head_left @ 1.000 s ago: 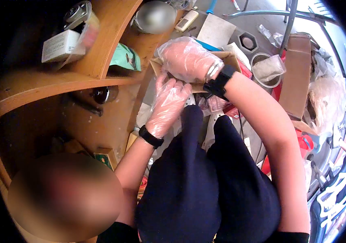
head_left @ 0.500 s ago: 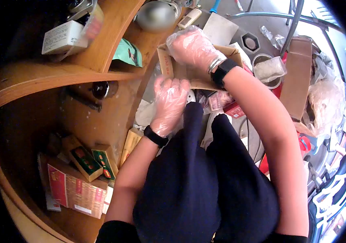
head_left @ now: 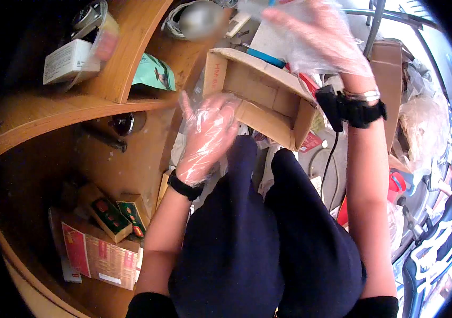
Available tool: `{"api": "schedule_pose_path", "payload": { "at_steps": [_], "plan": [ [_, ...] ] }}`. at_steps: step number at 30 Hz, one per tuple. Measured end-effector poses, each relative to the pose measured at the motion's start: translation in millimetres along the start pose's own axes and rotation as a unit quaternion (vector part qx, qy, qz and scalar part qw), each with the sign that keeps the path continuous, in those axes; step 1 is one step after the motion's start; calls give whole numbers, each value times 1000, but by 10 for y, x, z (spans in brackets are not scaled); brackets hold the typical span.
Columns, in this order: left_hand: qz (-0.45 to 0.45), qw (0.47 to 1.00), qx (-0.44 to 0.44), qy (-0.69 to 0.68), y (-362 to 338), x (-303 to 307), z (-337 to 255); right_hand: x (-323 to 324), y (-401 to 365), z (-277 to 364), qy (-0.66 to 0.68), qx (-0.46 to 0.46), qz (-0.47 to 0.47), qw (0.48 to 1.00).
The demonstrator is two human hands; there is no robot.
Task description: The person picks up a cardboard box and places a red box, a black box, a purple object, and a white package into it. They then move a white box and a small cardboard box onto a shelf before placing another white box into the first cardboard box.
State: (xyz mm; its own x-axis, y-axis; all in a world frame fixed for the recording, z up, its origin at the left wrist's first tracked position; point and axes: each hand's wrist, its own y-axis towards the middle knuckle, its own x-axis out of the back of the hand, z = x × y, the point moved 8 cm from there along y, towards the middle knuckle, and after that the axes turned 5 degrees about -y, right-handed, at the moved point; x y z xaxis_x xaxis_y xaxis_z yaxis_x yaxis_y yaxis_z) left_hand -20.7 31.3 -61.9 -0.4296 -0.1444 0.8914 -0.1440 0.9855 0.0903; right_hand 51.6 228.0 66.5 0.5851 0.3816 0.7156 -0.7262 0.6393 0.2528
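My left hand [head_left: 207, 132], in a clear plastic glove, is at the near left corner of an open cardboard box [head_left: 268, 79]. Its fingers curl at the box's edge, while the thumb sticks out toward the shelf; the fingertips are hidden. The box sits at a slant above my knees, and its inside shows bare brown cardboard. Beyond the box's far right side, my right hand [head_left: 321, 37] is raised, also in a loose clear glove. Its fingers stretch out to the left and are blurred, with no object visible in them.
A wooden cabinet [head_left: 61, 119] on the left holds a white carton [head_left: 69, 62], a green pouch [head_left: 154, 73] and several boxes below. Another cardboard box [head_left: 390, 90] stands at the right near plastic bags [head_left: 424, 127]. A black cable [head_left: 333, 164] hangs from my right wrist.
My right hand has come off the box and moved up and right, its fingers opening out. The box has turned, its right end nearer me. My left hand has shifted slightly left.
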Motion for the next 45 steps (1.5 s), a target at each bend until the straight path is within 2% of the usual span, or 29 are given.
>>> {"api": "schedule_pose_path", "payload": {
  "at_steps": [2, 3, 4, 5, 6, 7, 8, 10, 11, 12, 14, 16, 17, 21, 24, 25, 26, 28, 30, 31, 34, 36, 37, 40, 41, 42, 43, 44, 45],
  "plan": [
    [1, 1000, 2, 20, 31, 0, -30, 158, 7, -188, 201, -9, -87, 976],
    [-8, 999, -10, 44, 37, -4, -50, 284, -106, -44, -108, 83, -69, 988],
    [-19, 997, -21, 69, 38, -3, -69, 308, -246, 214, -405, 167, -40, 898],
    [-18, 997, -21, 68, 39, -3, -76, 409, -367, 221, -352, 154, -98, 918],
    [-23, 997, -26, 76, 49, 10, -95, 428, -462, 141, -352, 154, -98, 918],
    [-27, 996, -32, 84, 61, 25, -115, 505, -521, -136, -156, 59, -73, 983],
    [-27, 996, -33, 83, 72, 30, -134, 467, -596, -355, 48, -41, -44, 997],
    [-18, 986, -51, 158, 110, 15, -194, 259, -827, -348, -7, -55, 30, 998],
    [-18, 986, -53, 158, 127, 0, -212, 116, -943, -483, -140, -37, 101, 984],
    [-23, 987, -62, 148, 146, -15, -246, -37, -1045, -548, -172, -22, 84, 981],
    [-27, 987, -74, 137, 179, -50, -305, -250, -1124, -689, -164, -126, 66, 976],
    [28, 991, -104, 82, 207, -167, -364, -475, -1163, -953, -186, -179, 50, 965],
    [22, 991, -117, 60, 211, -210, -362, -497, -1127, -921, -216, -180, 3, 960],
    [35, 990, -130, 39, 173, -303, -374, -646, -1004, -1125, -253, -195, 1, 947],
    [96, 987, -121, 35, 171, -279, -370, -675, -887, -980, -311, -107, -63, 942],
    [66, 989, -124, 36, 213, -224, -365, -728, -826, -980, -301, -142, 19, 943],
    [36, 991, -123, 37, 248, -162, -354, -697, -799, -978, -297, -134, 18, 945],
    [88, 989, -92, 76, 299, -189, -257, -619, -821, -913, -124, -22, -14, 992],
    [-57, 992, -114, 15, 327, 41, -296, -380, -835, -825, -89, -73, -27, 993],
    [-45, 994, -92, 30, 377, 123, -332, -233, -835, -667, -47, -79, -69, 993],
    [-190, 960, -124, -167, 429, 621, -549, -187, -873, -556, 138, -169, -158, 963],
    [-183, 942, -136, -246, 444, 727, -745, -276, -830, -444, 206, -171, -164, 949],
    [-193, 939, -147, -245, 453, 698, -812, -329, -832, -399, 208, -208, -171, 940],
    [-277, 930, -173, -170, 469, 565, -924, -456, -846, -521, 251, -195, -194, 928],
    [-267, 926, -197, -179, 463, 626, -957, -477, -867, -594, 275, -204, -192, 920],
    [-256, 922, -221, -190, 456, 690, -1007, -460, -898, -585, 230, -149, -188, 943],
    [-236, 928, -228, -177, 444, 649, -1061, -327, -877, -412, -61, -4, -122, 991],
    [-215, 934, -235, -164, 447, 572, -1144, -404, -905, -246, -343, 145, -44, 927],
    [-261, 927, -232, -135, 445, 539, -1239, -385, -928, -473, -62, 34, -63, 995]
  ]
}}
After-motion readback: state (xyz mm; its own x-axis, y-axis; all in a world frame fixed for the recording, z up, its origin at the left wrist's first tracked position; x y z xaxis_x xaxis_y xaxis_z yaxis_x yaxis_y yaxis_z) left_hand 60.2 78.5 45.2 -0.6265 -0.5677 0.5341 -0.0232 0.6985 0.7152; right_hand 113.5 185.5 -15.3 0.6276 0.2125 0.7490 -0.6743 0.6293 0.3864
